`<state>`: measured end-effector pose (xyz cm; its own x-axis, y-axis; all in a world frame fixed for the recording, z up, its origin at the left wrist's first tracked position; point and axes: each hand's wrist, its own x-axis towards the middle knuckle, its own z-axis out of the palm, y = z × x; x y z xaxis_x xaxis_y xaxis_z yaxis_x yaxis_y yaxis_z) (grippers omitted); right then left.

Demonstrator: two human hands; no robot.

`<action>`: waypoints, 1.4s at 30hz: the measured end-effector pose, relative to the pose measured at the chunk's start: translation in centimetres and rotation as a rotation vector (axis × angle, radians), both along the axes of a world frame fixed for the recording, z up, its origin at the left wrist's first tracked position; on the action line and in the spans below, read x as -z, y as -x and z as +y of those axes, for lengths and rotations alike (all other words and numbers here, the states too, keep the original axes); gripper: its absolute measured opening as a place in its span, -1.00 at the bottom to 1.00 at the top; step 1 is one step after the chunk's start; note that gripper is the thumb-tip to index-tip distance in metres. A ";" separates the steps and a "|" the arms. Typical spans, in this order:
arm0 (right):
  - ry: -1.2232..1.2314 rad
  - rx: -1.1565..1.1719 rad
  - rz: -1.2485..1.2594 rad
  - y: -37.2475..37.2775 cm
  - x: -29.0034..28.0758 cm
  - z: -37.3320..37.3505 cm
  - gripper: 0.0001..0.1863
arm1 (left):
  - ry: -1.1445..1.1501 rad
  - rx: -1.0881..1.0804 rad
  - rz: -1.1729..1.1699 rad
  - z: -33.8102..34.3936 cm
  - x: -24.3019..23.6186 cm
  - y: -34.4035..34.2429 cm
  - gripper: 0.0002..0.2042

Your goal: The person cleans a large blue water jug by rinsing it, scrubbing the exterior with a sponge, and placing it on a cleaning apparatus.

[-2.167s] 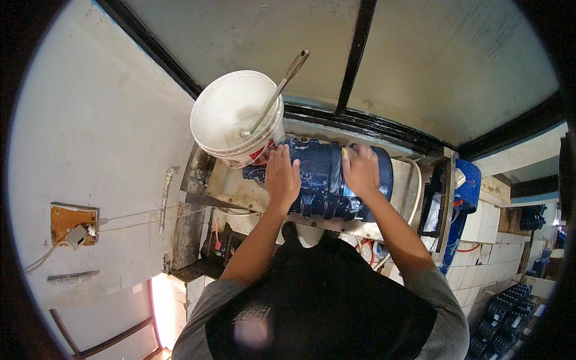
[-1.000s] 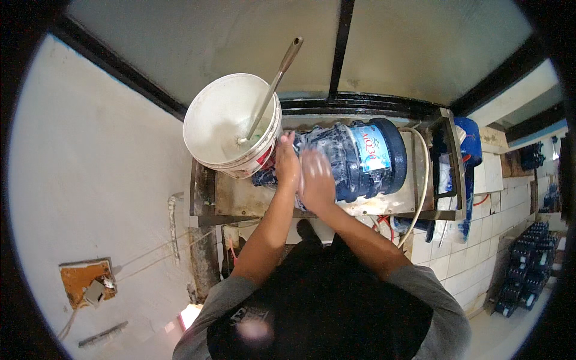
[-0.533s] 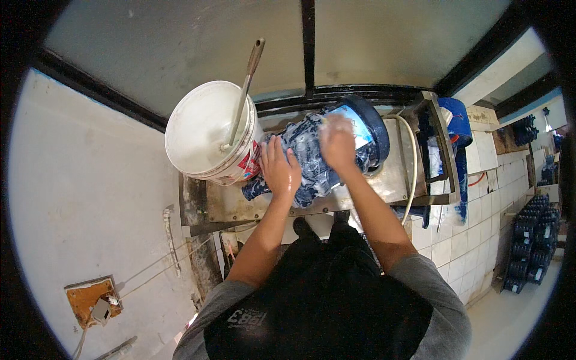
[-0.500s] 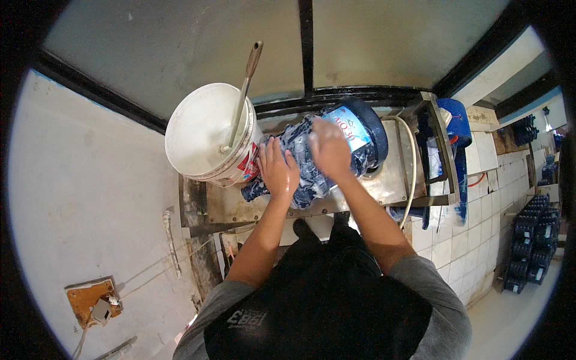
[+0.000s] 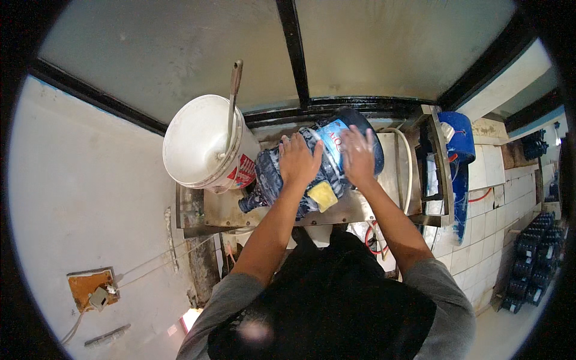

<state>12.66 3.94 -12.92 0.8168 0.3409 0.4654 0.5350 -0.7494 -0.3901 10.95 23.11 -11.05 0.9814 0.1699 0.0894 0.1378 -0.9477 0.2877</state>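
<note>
A large blue plastic bottle [image 5: 270, 183] lies on its side on the steel counter [image 5: 219, 214], streaked with foam, its neck toward the lower left. My left hand [image 5: 297, 162] rests on its middle, fingers stretched out. My right hand [image 5: 360, 157] is on the bottle beside the light blue label [image 5: 333, 135], fingers out and slightly bent, foamy and a little blurred. Below and between my hands, a yellow sponge [image 5: 322, 196] sits on the bottle. Left of the bottle stands a white bucket [image 5: 186, 138] with a long-handled brush [image 5: 235, 81] leaning inside.
A frosted glass partition [image 5: 372, 54] backs the counter. A cream hose [image 5: 407, 168] runs along its right end, beside a blue plastic tub [image 5: 459, 132]. At left, a white wall [image 5: 90, 180] carries an orange socket board [image 5: 84, 282]. Stacked dark bottles [image 5: 525, 264] line the tiled area at right.
My left hand has shifted up and right along the bottle. My right hand has moved right, its fingers more extended. The yellow sponge now shows on the bottle, apart from my hands.
</note>
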 end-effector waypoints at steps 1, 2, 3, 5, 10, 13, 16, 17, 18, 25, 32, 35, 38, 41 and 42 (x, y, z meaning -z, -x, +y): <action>-0.034 -0.064 0.045 0.2 0.0 1.2 -0.51 | 0.010 0.006 0.013 0.1 0.3 -0.2 -0.23; -0.154 -0.067 -0.007 2.0 -0.7 2.6 -0.48 | 0.022 0.000 0.019 0.7 0.7 -0.5 -0.23; -0.165 -0.121 -0.015 4.3 -0.1 3.4 -0.44 | 0.029 -0.003 0.025 1.2 0.8 -0.8 -0.24; -0.088 -0.396 -0.009 7.8 -0.8 3.5 -0.41 | 0.071 -0.022 0.048 1.5 0.2 -1.3 -0.27; 0.120 -0.312 -0.160 5.7 3.6 2.3 -0.43 | 0.098 -0.018 0.040 1.5 0.0 -1.3 -0.32; 0.051 0.002 0.035 -1.1 0.1 1.4 -0.52 | 0.077 -0.087 0.066 0.6 -1.4 -1.0 -0.32; 0.046 0.089 0.032 -7.1 -2.1 0.0 -0.63 | 0.042 -0.066 0.043 -0.1 -1.3 -0.9 -0.33; 0.036 0.101 0.077 -7.8 -1.8 -0.1 -0.64 | 0.056 -0.074 0.068 -0.1 -1.4 -0.9 -0.34; 0.136 0.090 0.044 -7.2 -1.9 0.5 -0.54 | 0.071 -0.089 0.087 0.1 -1.6 -1.1 -0.34; -0.016 -0.152 -0.226 3.7 11.5 -5.7 -0.40 | 0.076 -0.068 0.110 0.3 -2.1 -1.9 -0.35; -0.190 0.188 0.540 -10.9 2.0 -5.5 -0.53 | 0.051 -0.038 -0.040 -1.1 -1.3 1.2 -0.33; 0.204 0.244 0.735 -16.2 -2.8 0.1 -0.38 | 0.008 -0.045 -0.086 -1.2 -0.4 1.7 -0.33; 0.584 -0.054 0.690 -16.6 -4.2 4.3 -0.38 | -0.034 -0.021 -0.157 -1.1 0.1 1.3 -0.36; 0.605 -0.194 0.416 -11.4 -3.3 5.4 -0.41 | 0.037 -0.081 -0.134 -0.9 -1.0 1.2 -0.39; 0.549 -0.273 0.277 -9.1 -2.9 4.2 -0.41 | 0.039 -0.084 -0.135 -0.9 -1.3 1.4 -0.40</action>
<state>21.80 8.12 -9.98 0.7318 0.6798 -0.0486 0.6687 -0.7299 -0.1415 9.59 22.20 -9.76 0.9430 0.2569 0.2115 0.1738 -0.9222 0.3454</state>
